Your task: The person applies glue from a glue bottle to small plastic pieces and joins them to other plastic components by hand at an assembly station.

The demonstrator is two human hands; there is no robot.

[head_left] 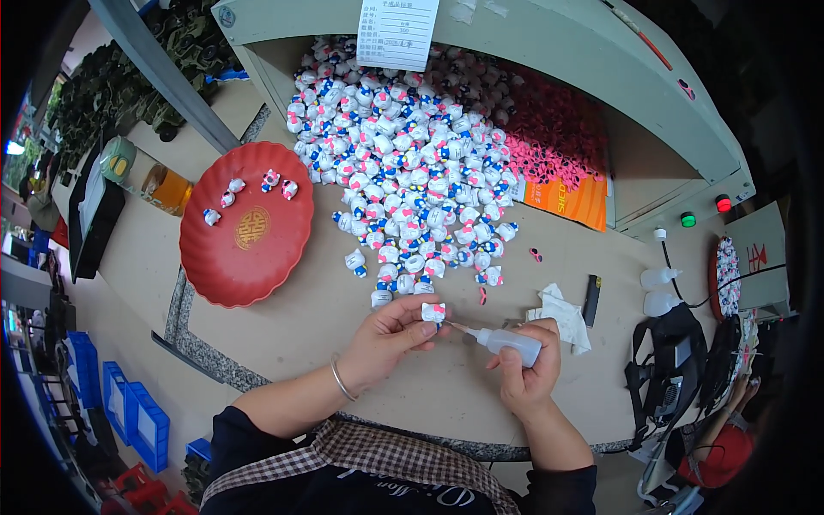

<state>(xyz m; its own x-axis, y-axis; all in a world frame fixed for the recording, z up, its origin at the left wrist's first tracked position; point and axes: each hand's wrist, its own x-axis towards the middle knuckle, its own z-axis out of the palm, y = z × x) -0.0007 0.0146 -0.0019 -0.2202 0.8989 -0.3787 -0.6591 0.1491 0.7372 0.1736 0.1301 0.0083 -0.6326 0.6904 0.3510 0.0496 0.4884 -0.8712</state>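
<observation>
Between the thumb and fingers of my left hand (388, 342) is a small white cat figurine (433, 312) with a pink bow and a bit of blue. My right hand (530, 369) is wrapped round a translucent squeeze bottle (510, 345), tilted so that its thin nozzle points left. The nozzle tip is at or very close to the figurine; whether it touches I cannot tell. Just beyond my hands spreads a big heap of similar figurines (403, 172). One small pink piece (482, 296) lies near the heap's front edge, and another pink-and-black piece (536, 255) lies farther right.
A red scalloped plate (249, 279) with several figurines stands on the left. Pink pieces (554, 142) are piled under the grey-green shelf, by an orange packet (571, 202). A crumpled white cloth (562, 316) and black lighter-like object (592, 300) lie right. A co-worker sits far right.
</observation>
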